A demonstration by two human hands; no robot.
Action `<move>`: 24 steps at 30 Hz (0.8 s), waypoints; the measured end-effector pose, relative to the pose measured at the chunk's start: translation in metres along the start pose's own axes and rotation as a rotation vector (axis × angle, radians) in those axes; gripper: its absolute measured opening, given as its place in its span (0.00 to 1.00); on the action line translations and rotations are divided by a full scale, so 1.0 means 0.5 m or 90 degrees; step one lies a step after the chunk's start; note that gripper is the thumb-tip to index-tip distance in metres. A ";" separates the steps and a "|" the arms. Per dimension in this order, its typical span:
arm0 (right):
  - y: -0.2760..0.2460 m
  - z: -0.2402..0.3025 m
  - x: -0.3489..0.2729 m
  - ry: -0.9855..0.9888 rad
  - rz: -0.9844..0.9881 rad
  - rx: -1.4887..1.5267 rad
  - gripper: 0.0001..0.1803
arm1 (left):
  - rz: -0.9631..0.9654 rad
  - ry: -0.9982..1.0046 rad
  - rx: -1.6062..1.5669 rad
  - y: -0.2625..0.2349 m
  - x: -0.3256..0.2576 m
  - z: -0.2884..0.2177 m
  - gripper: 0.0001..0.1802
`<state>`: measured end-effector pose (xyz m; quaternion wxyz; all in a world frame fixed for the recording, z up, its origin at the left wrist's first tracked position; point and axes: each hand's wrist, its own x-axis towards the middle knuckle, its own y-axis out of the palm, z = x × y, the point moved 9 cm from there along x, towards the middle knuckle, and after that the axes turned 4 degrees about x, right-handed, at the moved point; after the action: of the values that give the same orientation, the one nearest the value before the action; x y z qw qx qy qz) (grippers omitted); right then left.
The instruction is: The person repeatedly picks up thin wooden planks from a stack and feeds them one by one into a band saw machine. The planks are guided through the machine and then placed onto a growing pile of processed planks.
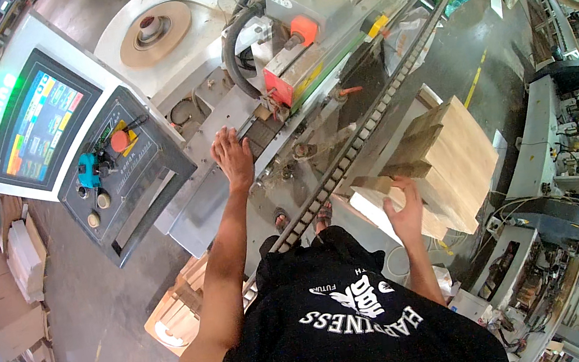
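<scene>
My left hand (pixel 232 158) lies palm down with fingers stretched at the edge of the grey metal machine bed (pixel 201 136), and no object shows in its grip. Just beyond the fingertips is a dark slotted plate beside a red guard (pixel 279 88). On my right, a stack of pale wooden boards (pixel 457 162) stands with uneven ends. At its near left end, my right hand (pixel 406 214) rests against the wood, thumb and fingers apart in a curve. Wood shows in the gap between them; the undersides of these fingers are hidden.
A control panel with a lit screen (pixel 38 122) stands at left, carrying a red button (pixel 120 141) and a teal tool (pixel 87 173). A chain-like rail (pixel 347 160) runs diagonally between me and the machine. More wooden pieces (pixel 186 300) lie at lower left. Other machinery (pixel 570 136) lines the right.
</scene>
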<state>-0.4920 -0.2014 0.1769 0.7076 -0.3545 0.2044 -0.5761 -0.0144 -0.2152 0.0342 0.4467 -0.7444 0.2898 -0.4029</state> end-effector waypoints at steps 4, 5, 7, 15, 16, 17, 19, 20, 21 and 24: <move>-0.045 -0.041 -0.027 0.110 0.087 -0.225 0.43 | -0.042 -0.039 0.006 -0.046 -0.076 0.036 0.33; -0.043 -0.063 -0.038 0.128 0.117 -0.247 0.44 | -0.037 -0.049 0.011 -0.054 -0.106 0.059 0.34; -0.046 -0.113 -0.063 0.178 0.163 -0.297 0.46 | -0.025 -0.053 0.006 -0.060 -0.154 0.083 0.36; -0.058 -0.205 -0.062 0.229 0.263 -0.392 0.36 | -0.061 -0.052 -0.023 -0.107 -0.184 0.090 0.40; -0.061 -0.196 -0.050 0.226 0.284 -0.403 0.38 | -0.085 -0.049 -0.041 -0.117 -0.184 0.078 0.40; -0.069 -0.170 -0.035 0.187 0.258 -0.406 0.36 | -0.108 -0.046 -0.058 -0.125 -0.182 0.064 0.40; -0.090 -0.080 -0.006 0.118 0.210 -0.419 0.33 | -0.124 0.039 -0.139 -0.164 -0.168 -0.027 0.38; -0.089 -0.042 0.005 0.058 0.175 -0.417 0.31 | -0.110 0.086 -0.201 -0.212 -0.160 -0.104 0.37; -0.077 0.002 0.022 -0.011 0.145 -0.411 0.29 | -0.073 0.154 -0.228 -0.242 -0.164 -0.170 0.39; 0.001 0.113 0.061 -0.053 0.214 -0.339 0.25 | 0.102 0.376 -0.306 -0.328 -0.197 -0.376 0.42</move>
<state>-0.4445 -0.2157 0.2181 0.6828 -0.5119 0.3747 -0.3624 -0.2141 -0.1474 0.1997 0.1872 -0.6546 0.5496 -0.4842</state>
